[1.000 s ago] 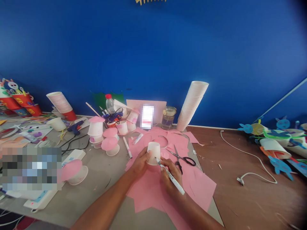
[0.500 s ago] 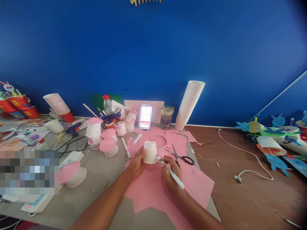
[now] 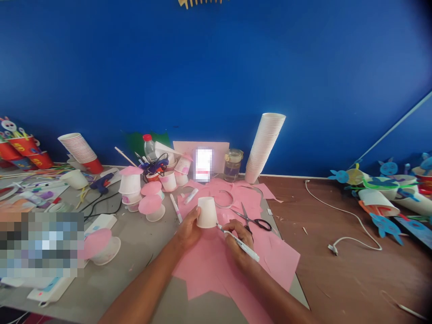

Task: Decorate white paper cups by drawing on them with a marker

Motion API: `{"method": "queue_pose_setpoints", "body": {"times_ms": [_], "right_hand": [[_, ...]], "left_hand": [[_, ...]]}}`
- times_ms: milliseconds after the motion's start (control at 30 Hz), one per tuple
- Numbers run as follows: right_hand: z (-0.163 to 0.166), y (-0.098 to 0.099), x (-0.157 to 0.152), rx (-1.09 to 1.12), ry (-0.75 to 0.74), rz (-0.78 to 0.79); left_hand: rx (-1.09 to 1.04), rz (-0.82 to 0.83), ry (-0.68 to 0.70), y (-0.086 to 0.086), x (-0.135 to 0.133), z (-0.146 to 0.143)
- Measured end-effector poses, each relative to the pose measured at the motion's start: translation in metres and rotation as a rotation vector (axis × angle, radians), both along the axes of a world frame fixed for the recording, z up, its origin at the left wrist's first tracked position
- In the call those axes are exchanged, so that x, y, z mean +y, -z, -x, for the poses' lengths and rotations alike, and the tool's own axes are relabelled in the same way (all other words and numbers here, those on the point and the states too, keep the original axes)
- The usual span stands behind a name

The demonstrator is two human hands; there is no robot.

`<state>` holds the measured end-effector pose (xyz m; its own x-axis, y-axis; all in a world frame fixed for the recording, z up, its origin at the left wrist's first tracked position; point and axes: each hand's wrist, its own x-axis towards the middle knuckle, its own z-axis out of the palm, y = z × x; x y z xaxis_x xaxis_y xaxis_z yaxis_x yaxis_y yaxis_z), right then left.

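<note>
A white paper cup point(image 3: 207, 213) is held upside down above the pink paper point(image 3: 202, 270), with my left hand point(image 3: 187, 228) closed round its left side. In my right hand point(image 3: 239, 240) is a white marker point(image 3: 245, 250), gripped like a pen. Its tip points at the cup's lower right edge, near the rim; whether it touches I cannot tell. Black-handled scissors point(image 3: 251, 220) lie part open on the pink paper, just beyond my right hand. A capless-looking white marker point(image 3: 191, 196) and a pink-and-white marker point(image 3: 176, 209) rest left of the cup.
A tall leaning stack of paper cups point(image 3: 265, 148) stands at the back, beside a glass jar point(image 3: 233, 164). Cups with pink paper discs point(image 3: 150, 204) sit to the left, near a glue gun point(image 3: 103, 181) and a power strip point(image 3: 56, 288). A white cable point(image 3: 351, 216) lies at right.
The cup has shifted slightly left in my left hand. My right hand has moved a little left and the marker tip sits lower on the cup, by its rim.
</note>
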<state>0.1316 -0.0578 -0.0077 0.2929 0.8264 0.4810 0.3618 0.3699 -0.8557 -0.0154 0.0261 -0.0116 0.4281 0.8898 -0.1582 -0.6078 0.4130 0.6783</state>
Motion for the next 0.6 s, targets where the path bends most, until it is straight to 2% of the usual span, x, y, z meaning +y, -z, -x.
{"method": "queue_pose_setpoints", "body": {"times_ms": [100,233,433,600], "right_hand": [[-0.0016,-0.0018,-0.0018,0.029,-0.010,-0.012],[-0.0012,-0.0041,-0.0046,0.085,0.002,-0.103],[0.0037,-0.0021,-0.0075,-0.084,-0.108,-0.201],[0.0067,0.0034,-0.0089,-0.117,-0.089,-0.224]], "left_hand": [[0.001,-0.001,0.018,-0.0001,0.0008,0.0012],[-0.001,0.003,0.010,0.0004,0.0000,0.0010],[0.007,-0.050,0.036,-0.0003,-0.0026,-0.0014],[0.034,-0.082,0.029,-0.0013,-0.0036,-0.0023]]}}
